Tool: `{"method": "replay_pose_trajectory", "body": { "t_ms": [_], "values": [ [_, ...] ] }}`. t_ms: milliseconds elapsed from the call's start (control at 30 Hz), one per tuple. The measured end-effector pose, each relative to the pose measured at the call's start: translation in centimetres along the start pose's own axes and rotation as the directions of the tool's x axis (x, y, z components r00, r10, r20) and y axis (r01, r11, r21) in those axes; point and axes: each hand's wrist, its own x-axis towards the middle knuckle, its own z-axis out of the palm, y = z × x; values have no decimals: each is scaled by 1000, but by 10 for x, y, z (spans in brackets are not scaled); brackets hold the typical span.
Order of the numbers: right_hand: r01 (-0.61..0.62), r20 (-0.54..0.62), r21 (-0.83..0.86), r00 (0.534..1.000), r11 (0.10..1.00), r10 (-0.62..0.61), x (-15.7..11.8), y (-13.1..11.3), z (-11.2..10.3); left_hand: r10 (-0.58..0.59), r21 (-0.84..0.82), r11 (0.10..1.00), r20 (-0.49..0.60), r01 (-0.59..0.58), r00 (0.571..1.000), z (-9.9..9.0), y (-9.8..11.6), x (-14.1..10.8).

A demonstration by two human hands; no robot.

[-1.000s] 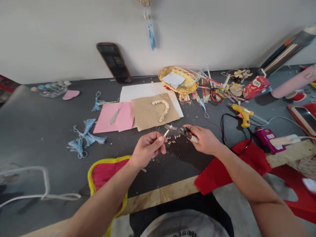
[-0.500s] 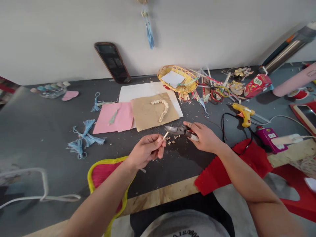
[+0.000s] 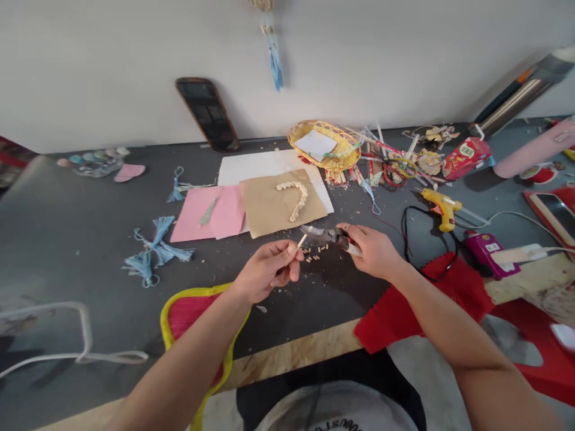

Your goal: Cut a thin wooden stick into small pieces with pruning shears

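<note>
Between the thumb and fingers of my left hand (image 3: 275, 269) is a thin pale stick (image 3: 302, 241), its free end pointing up. My right hand (image 3: 371, 251) grips the handles of the pruning shears (image 3: 330, 234), whose blades reach left to the stick's upper end. Under the tools, several short cut pieces (image 3: 313, 258) lie scattered on the dark table (image 3: 287, 314). A curved row of small pale pieces (image 3: 300, 203) rests on the brown paper (image 3: 258, 206) beyond my hands.
Pink paper (image 3: 186, 218) and blue tassels (image 3: 164, 242) lie left. Behind are a yellow basket (image 3: 350, 157) and a leaning phone (image 3: 209, 117). To the right are a yellow glue gun (image 3: 444, 206), a red cloth (image 3: 395, 317) and a purple box (image 3: 485, 248) with cables.
The view has shifted slightly. Both hands keep nearly the same pose, with the shears' blades still at the stick's upper end.
</note>
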Motion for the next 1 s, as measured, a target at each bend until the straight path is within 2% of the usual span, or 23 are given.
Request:
{"method": "replay_pose_trajectory", "body": {
  "t_ms": [100, 167, 300, 367, 433, 500, 600, 700, 800, 867, 933, 967, 1000],
  "values": [
    [-6, -24, -2, 1000, 1000, 6, 3, 3, 1, 192, 128, 976, -131, -176, 972, 3, -5, 4],
    [48, -25, 28, 999, 998, -47, 4, 7, 1, 223, 131, 970, -152, -204, 963, 3, -7, 4],
    [190, -10, 87, 982, 978, -190, 5, 14, -5, 156, -61, 986, 9, -155, 988, -2, -6, -5],
    [189, -30, 58, 982, 980, -187, 4, 18, -8, 201, -128, 973, 50, -193, 978, -5, -3, -9],
    [76, -89, 14, 993, 997, -74, 5, 23, -9, 242, -101, 965, -6, -242, 970, -7, 0, -10],
    [-114, -150, -5, 982, 993, 112, 5, 29, -10, 263, 10, 965, -86, -263, 961, -6, 0, -7],
    [-366, -164, -57, 921, 929, 352, 5, 40, -11, 309, 172, 944, -158, -282, 938, -4, -3, 0],
    [-477, -137, -166, 878, 863, 459, 3, 49, -14, 364, 307, 903, -184, -299, 913, -3, -9, 3],
    [-468, -175, -224, 882, 855, 437, 1, 50, -16, 450, 533, 789, -163, -306, 878, -4, -12, 2],
    [-405, -287, -186, 894, 895, 345, 1, 43, -16, 522, 707, 637, -103, -307, 847, -4, -14, 2],
    [-275, -392, -24, 887, 961, 244, 1, 31, -15, 597, 834, 440, 5, -333, 803, -4, -16, 2],
    [-188, -406, 116, 887, 975, 219, 1, 23, -13, 631, 871, 339, 69, -355, 773, -4, -18, 3],
    [-108, -363, 295, 907, 949, 216, 2, 15, -10, 662, 893, 245, 130, -377, 738, -4, -19, 4]
  ]
}}
